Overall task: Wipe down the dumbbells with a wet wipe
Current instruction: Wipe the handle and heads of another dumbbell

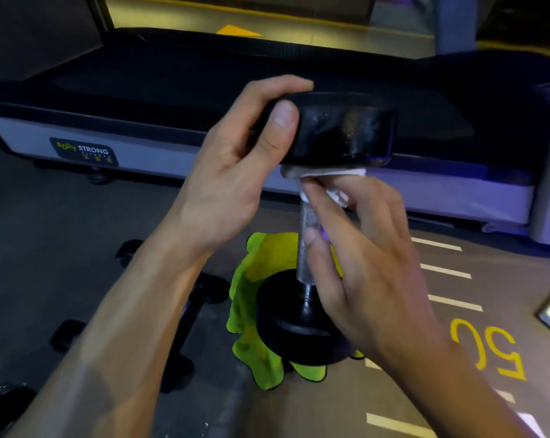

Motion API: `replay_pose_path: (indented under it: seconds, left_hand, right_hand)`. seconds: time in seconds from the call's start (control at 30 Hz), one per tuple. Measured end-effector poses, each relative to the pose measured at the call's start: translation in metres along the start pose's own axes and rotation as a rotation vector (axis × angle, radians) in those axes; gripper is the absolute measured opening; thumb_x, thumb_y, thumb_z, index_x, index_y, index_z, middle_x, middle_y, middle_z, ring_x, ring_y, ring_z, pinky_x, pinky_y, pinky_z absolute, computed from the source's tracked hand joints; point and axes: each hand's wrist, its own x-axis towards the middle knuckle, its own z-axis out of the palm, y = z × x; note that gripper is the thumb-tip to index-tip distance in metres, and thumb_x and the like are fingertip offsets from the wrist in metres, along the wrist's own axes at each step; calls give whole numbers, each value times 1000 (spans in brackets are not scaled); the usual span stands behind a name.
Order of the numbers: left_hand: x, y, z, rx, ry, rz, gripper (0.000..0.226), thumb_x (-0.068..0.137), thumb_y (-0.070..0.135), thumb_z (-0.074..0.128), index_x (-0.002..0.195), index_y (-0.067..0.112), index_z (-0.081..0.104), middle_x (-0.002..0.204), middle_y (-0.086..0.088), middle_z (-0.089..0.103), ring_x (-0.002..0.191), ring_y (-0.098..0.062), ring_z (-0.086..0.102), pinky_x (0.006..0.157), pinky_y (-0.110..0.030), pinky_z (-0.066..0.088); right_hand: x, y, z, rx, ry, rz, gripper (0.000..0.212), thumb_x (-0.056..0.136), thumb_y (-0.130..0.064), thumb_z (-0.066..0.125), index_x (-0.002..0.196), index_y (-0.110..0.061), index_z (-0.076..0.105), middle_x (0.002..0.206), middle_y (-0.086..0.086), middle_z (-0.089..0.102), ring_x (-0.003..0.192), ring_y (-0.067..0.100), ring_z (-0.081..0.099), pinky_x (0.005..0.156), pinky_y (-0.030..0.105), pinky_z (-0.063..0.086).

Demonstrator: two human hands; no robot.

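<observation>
Left hand [235, 159] grips the top head of the dumbbell [340, 128], standing on end at frame centre on a green cloth [251, 295] on the floor. Right hand [368, 248] pinches the wet wipe [324, 178] vs. the handle just under that head. Risk: wet head slips from the fingers, dumbbell tips off the bunched cloth w/ weight landing on floor or hand.

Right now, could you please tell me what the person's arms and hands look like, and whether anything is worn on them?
Both the left hand and the right hand are bare: no gloves, rings, watch or wristbands show. Both forearms are uncovered to the frame's edge, with no sleeves in view. The fingernails are short and unpainted.
</observation>
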Motion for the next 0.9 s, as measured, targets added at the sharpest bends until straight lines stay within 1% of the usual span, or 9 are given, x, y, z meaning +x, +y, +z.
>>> replay_pose_path:
  seconds: [0.1,0.2,0.37,0.43,0.47,0.57,0.7,0.8,0.9]
  left_hand:
    - [1,-1,0,32,16,6,27,113,17,40,135,15,54,116,10,62,107,4,60,95,-15,45]
    - [2,-2,0,69,26,11,28,112,20,41,136,15,55,103,22,59,97,9,57,91,-11,42]
    - [1,0,3,60,2,8,27,113,20,42,136,16,54,113,14,61,105,6,60,92,-13,45]
    - [2,1,3,67,15,8,26,112,22,42,135,18,55,115,14,62,106,5,59,94,-14,44]
    - [2,0,3,69,25,4,26,112,23,43,135,19,56,116,13,62,107,4,59,95,-16,44]
    - [2,-1,2,42,36,-13,27,111,24,45,135,19,57,120,6,64,111,-2,61,98,-21,46]
    - [1,2,3,38,9,-20,28,112,23,44,137,18,56,122,5,64,112,-4,64,94,-21,50]
    - [2,2,1,54,26,-25,27,112,26,45,136,21,56,120,9,64,111,-2,62,94,-20,47]
    - [2,-1,1,58,42,-29,26,111,29,48,134,25,58,117,11,65,108,-2,61,95,-21,45]
  right_hand:
    - [-10,2,1,-1,-66,-27,49,99,-14,59,146,-5,54,140,8,53,131,28,47,117,37,38]
    - [-21,0,-2,18,-175,-61,42,97,-18,56,138,-10,62,136,2,59,127,26,50,112,36,42]
    - [2,4,-5,-2,-41,-15,44,100,-19,55,141,-4,60,136,9,56,127,27,45,116,32,34]
    - [-5,1,-3,-5,-75,-20,41,99,-17,55,138,-4,62,135,11,57,127,29,46,117,33,35]
    - [-14,-2,-2,-4,-124,-22,39,99,-18,55,135,-7,64,134,8,58,124,28,48,114,34,39]
    - [-26,-7,-7,38,-223,10,32,101,-28,50,125,-16,67,124,-1,56,107,22,51,92,40,49]
    - [7,-1,-10,-8,-112,75,41,103,-30,50,141,-17,60,116,5,47,100,24,47,88,40,46]
    - [1,-7,-7,-46,-146,77,36,102,-29,52,134,-17,64,103,3,46,90,24,46,76,43,45]
    - [-24,-8,-5,-47,-238,48,29,101,-32,52,120,-24,72,90,-3,47,80,22,45,67,39,45]
